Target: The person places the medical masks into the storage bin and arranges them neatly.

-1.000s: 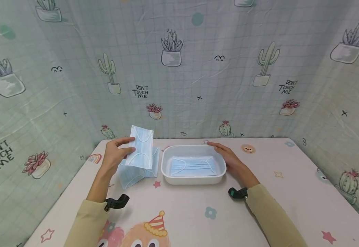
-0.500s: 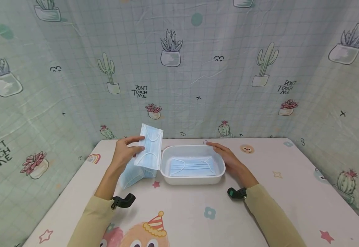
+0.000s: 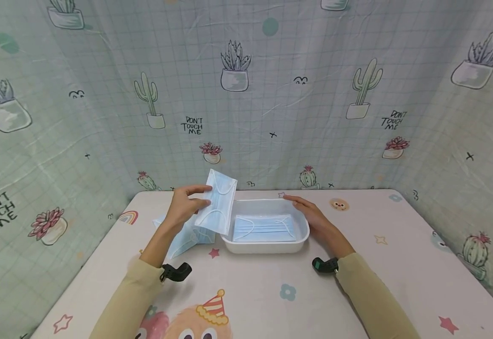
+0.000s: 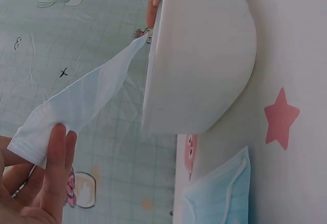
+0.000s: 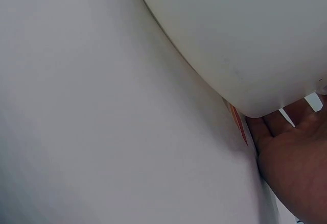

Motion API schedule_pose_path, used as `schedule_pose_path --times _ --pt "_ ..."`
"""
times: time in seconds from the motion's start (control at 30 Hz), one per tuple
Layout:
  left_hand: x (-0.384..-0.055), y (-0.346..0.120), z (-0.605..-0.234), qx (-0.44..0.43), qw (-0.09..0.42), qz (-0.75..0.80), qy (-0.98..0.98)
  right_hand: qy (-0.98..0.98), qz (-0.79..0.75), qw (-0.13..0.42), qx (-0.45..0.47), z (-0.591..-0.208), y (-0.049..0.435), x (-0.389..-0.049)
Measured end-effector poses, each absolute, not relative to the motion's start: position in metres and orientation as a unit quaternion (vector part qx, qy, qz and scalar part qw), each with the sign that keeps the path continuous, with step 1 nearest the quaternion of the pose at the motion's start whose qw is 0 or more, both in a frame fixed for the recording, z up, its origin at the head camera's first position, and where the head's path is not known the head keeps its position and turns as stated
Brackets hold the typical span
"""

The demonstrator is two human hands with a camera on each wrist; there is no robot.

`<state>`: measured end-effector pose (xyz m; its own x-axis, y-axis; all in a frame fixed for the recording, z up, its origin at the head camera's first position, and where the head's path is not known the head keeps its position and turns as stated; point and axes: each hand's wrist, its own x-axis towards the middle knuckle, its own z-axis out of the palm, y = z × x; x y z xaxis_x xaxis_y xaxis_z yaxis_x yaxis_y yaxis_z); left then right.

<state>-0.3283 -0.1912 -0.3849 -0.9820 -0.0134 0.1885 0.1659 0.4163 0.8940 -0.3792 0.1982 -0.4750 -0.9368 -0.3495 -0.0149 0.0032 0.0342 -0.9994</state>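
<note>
My left hand (image 3: 182,206) pinches a pale blue face mask (image 3: 221,201) by one long side, thumb in front. The mask hangs upright over the left end of a white plastic tub (image 3: 265,248); in the left wrist view the held mask (image 4: 87,96) slants toward the tub's rim. Inside the tub lies another blue mask (image 3: 265,229), flat, pleats and ear loops showing. My right hand (image 3: 318,219) rests against the tub's right side, fingers extended along its rim. In the right wrist view that hand (image 5: 296,152) touches the tub wall (image 5: 245,40), its fingertips partly hidden.
Loose blue masks (image 3: 187,240) lie on the table left of the tub, partly behind the left forearm. A patterned cloth table (image 3: 254,292) spreads around everything. Behind it stands a curtain (image 3: 271,117) printed with cacti. Each wrist carries a black camera mount (image 3: 177,272).
My left hand has carried the held mask rightward, from above the loose masks to the tub's left end. The right hand and the tub stay in place.
</note>
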Motion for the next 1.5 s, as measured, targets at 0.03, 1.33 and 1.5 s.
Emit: schedule_pose_path --times 0.03,1.33,1.5 --pt "-0.329 -0.189 -0.385 -0.047 0.080 -0.538 -0.838 0.708 -0.684 0.129 -0.123 -0.475 0.198 -0.379" --pt "-0.374 -0.132 -0.361 -0.148 -0.079 -0.502 -0.848 0.715 -0.676 0.130 -0.117 -0.476 0.200 -0.382" --pt "-0.379 -0.122 -0.361 -0.171 -0.087 -0.487 -0.852 0.721 -0.672 0.124 -0.118 -0.475 0.200 -0.381"
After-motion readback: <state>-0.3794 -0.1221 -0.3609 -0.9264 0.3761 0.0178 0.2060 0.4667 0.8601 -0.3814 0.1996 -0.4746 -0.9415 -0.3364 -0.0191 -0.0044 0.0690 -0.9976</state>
